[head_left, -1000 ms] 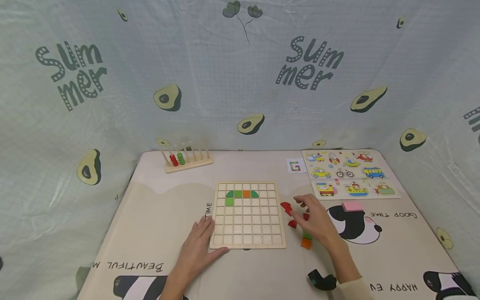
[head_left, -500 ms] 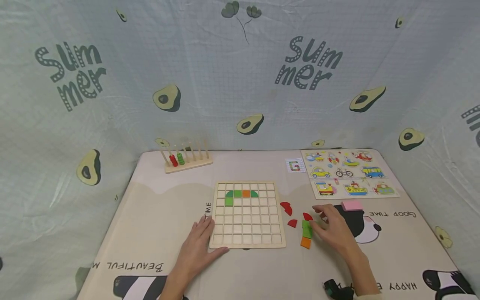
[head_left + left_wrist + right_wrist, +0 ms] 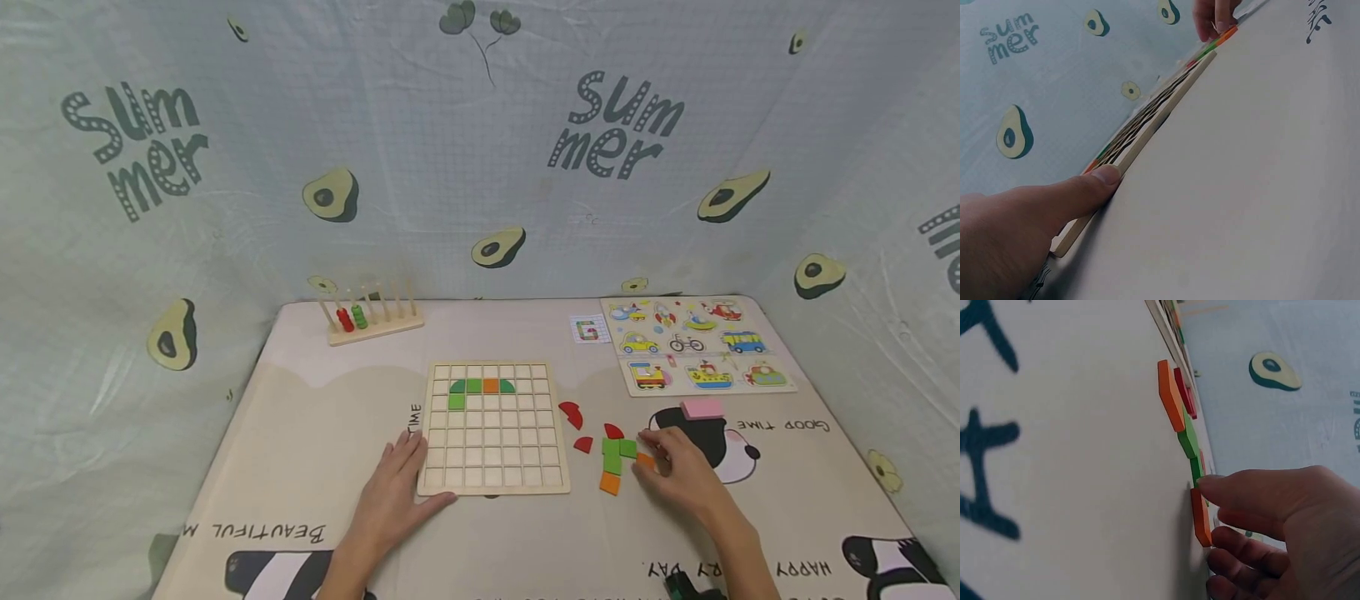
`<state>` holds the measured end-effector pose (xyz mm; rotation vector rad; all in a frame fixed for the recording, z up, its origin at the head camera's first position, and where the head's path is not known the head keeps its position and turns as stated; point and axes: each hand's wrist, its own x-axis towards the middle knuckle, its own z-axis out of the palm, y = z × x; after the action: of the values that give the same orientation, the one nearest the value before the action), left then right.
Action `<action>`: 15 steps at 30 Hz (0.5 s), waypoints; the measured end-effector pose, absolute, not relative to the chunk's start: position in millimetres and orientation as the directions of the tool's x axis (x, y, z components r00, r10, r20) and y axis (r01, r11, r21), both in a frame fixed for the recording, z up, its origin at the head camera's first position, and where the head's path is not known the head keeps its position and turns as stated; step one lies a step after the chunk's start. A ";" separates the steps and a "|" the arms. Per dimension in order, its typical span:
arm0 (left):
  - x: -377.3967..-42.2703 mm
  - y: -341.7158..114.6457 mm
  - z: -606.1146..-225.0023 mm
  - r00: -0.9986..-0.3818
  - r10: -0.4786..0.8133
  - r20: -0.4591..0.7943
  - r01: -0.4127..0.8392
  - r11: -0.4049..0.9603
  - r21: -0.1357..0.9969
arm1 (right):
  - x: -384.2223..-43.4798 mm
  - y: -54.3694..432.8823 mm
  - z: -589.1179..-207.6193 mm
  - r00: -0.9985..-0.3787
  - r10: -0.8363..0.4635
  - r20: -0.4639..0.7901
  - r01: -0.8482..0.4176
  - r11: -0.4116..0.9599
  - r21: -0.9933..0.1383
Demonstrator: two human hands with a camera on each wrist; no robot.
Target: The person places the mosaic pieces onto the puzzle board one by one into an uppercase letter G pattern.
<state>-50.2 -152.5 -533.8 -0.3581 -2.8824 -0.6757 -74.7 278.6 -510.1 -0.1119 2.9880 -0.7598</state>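
My left hand point(image 3: 390, 492) lies against the left edge of a wooden grid board point(image 3: 495, 489), its thumb along the near edge; in the left wrist view the thumb point(image 3: 1107, 176) presses on the rim. Green and orange pieces sit in the board's upper cells. Right of the board, my right hand point(image 3: 686, 471) has its thumb and forefinger at an orange square tile point(image 3: 645, 461), which lies on the table. Green tiles point(image 3: 612, 458), another orange tile point(image 3: 611, 483) and red quarter-round pieces point(image 3: 571, 413) lie nearby. In the right wrist view, my fingers partly hide the green tiles.
A card with a coloured G point(image 3: 589, 330) lies behind the loose pieces. A vehicle picture board point(image 3: 705, 387) and a pink block point(image 3: 702, 409) are at the right. A peg stand point(image 3: 378, 332) with red and green beads stands back left.
My right hand has moved right and nearer, away from the red pieces. A green tile and an orange tile have come into view beside the other green tiles. My left hand stays put.
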 end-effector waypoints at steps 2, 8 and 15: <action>-50.4 -152.5 -533.3 -0.959 0.193 0.207 0.265 0.869 0.418 | -74.1 279.1 -510.1 -0.996 -0.089 -0.031 -0.063 0.873 -0.484; -49.9 -152.1 -534.2 -0.957 0.191 0.218 0.268 0.869 0.416 | -73.1 279.0 -508.5 -0.995 -0.097 -0.012 -0.078 0.867 -0.492; -48.8 -151.6 -535.6 -0.953 0.186 0.240 0.274 0.868 0.415 | -73.7 279.6 -507.6 -0.993 -0.079 -0.083 -0.025 0.857 -0.514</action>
<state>-48.8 -151.6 -535.6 -0.3544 -2.8484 -0.6750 -73.7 279.6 -507.6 -0.0826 2.9293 -0.8085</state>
